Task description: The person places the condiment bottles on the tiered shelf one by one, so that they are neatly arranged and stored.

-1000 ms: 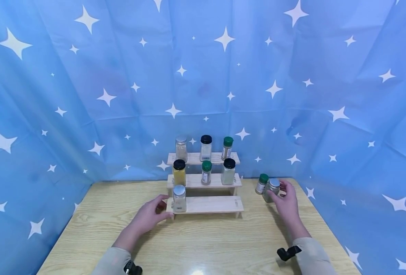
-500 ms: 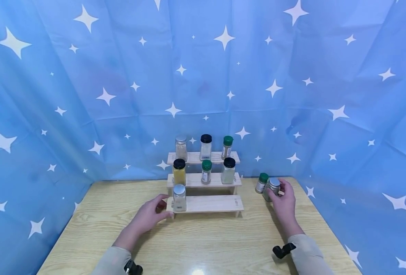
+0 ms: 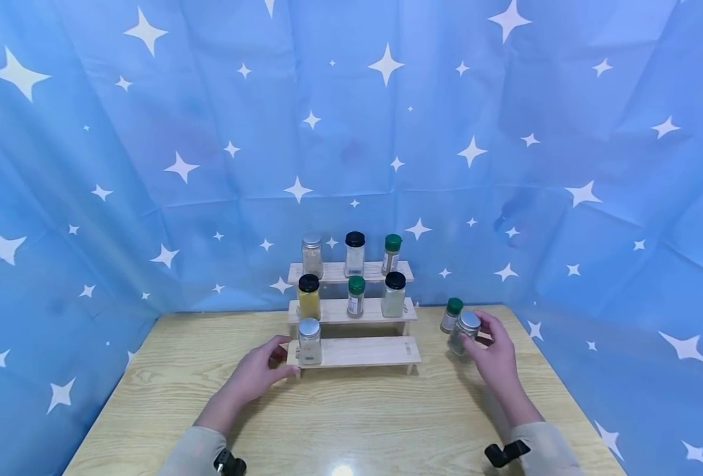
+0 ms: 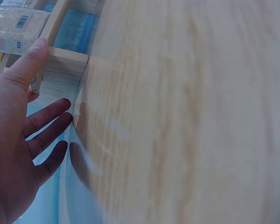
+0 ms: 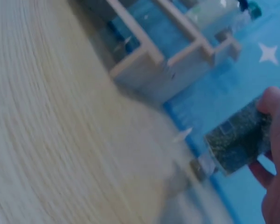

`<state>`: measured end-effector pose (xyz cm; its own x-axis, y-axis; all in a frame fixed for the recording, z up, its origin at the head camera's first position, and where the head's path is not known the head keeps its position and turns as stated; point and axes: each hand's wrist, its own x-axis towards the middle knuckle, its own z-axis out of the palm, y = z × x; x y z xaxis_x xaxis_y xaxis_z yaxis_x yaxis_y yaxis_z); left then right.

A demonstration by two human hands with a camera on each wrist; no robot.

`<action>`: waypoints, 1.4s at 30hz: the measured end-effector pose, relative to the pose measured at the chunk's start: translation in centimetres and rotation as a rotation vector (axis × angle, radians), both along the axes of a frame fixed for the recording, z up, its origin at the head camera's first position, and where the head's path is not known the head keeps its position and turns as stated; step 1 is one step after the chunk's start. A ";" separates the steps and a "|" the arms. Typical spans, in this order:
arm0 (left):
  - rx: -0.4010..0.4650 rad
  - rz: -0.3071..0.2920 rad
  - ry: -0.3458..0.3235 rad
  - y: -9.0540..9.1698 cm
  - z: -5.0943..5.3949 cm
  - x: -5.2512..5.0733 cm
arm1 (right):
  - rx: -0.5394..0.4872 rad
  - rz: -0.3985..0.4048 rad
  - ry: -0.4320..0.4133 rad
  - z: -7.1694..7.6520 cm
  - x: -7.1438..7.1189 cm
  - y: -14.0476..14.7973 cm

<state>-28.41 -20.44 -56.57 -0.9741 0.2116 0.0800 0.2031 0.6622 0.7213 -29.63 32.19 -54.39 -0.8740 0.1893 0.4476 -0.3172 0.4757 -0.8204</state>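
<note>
My right hand (image 3: 494, 350) grips a spice jar (image 3: 463, 332) with a silver lid between thumb and fingers. In the right wrist view this jar (image 5: 240, 140) shows dark green flakes and its base looks raised off the table. Just behind it stands a small green-capped spice jar (image 3: 452, 315). My left hand (image 3: 258, 371) pinches the left end of the wooden tiered rack (image 3: 363, 354) with thumb and index finger; the left wrist view shows the other fingers of the hand (image 4: 23, 121) spread. A silver-lidded jar (image 3: 310, 342) stands at the left of the lowest tier.
A yellow jar (image 3: 309, 299), a green-capped jar (image 3: 356, 297) and a black-capped jar (image 3: 393, 295) line the middle tier. Three more jars stand on the top tier (image 3: 373, 272). Beyond the wooden table (image 3: 363, 423) hangs a blue star-patterned curtain (image 3: 351, 132).
The silver-lidded jar in my right hand has moved slightly left and nearer, appearing to leave the table. My left hand stays at the rack.
</note>
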 end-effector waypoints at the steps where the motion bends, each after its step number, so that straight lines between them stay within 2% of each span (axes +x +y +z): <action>1: -0.001 0.001 0.000 0.0 0.0 0.0 | 0.002 0.027 0.021 0.3 0.2 -0.2; 4: 0.003 -0.002 -0.001 -0.1 -0.2 0.0 | -0.015 0.108 0.051 1.5 0.8 -1.1; 9: -0.009 -0.008 0.007 -0.2 -0.4 -0.1 | -0.027 0.212 0.032 3.2 1.4 -2.9; 18: 0.000 -0.005 -0.005 -0.1 -0.2 -0.1 | 0.027 0.366 0.000 4.5 1.3 -6.2; 27: 0.005 0.000 -0.006 0.0 0.1 -0.1 | 0.049 0.482 0.000 4.7 0.3 -9.6; 34: 0.002 -0.012 0.008 0.0 0.1 -0.1 | 0.053 0.526 -0.056 4.2 0.0 -12.1; 42: 0.004 -0.010 0.022 0.0 0.1 0.0 | 0.033 0.587 -0.064 3.3 -0.7 -14.1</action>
<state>-28.38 -20.49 -56.47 -0.9699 0.2214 0.1018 0.2255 0.6570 0.7194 -30.35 18.08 -51.08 -0.8537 -0.3471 0.3882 -0.4855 0.2607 -0.8345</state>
